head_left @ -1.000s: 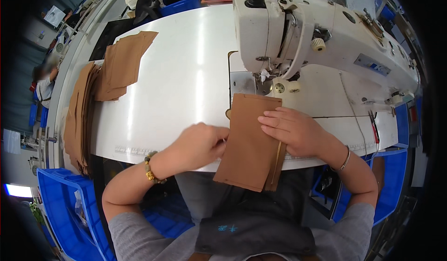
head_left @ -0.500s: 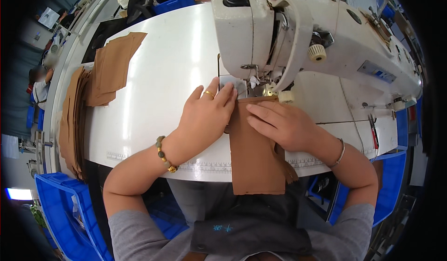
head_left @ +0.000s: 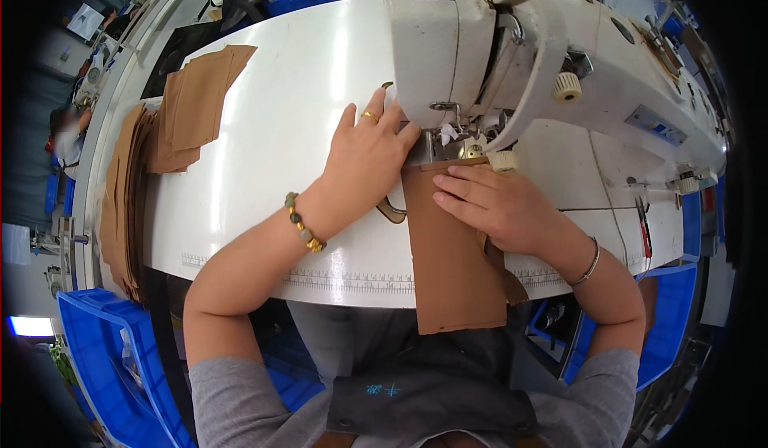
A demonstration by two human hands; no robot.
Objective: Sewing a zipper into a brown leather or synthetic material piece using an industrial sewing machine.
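Observation:
A brown fabric piece (head_left: 452, 248) lies at the sewing machine (head_left: 472, 64), its far edge at the metal needle plate (head_left: 438, 149). Its near end hangs over the table's front edge. My right hand (head_left: 504, 212) rests on the fabric with fingers stretched flat, just below the needle area. To the left of the needle plate, my left hand (head_left: 370, 156) is open, fingers spread and pointing away from me. Whether its fingertips touch the fabric cannot be made out. A torn-looking fold of fabric shows under my right wrist.
Brown fabric pieces lie in a tall stack (head_left: 122, 200) and a flatter pile (head_left: 192, 104) at the table's left. A ruler strip (head_left: 352, 280) runs along the front edge. Red-handled snips (head_left: 645, 228) lie at the right. Blue bins (head_left: 120, 352) stand below the table.
My left hand has slid farther forward, off the fabric's left side. In the picture, the machine, fabric and right hand all sit slightly more to the right.

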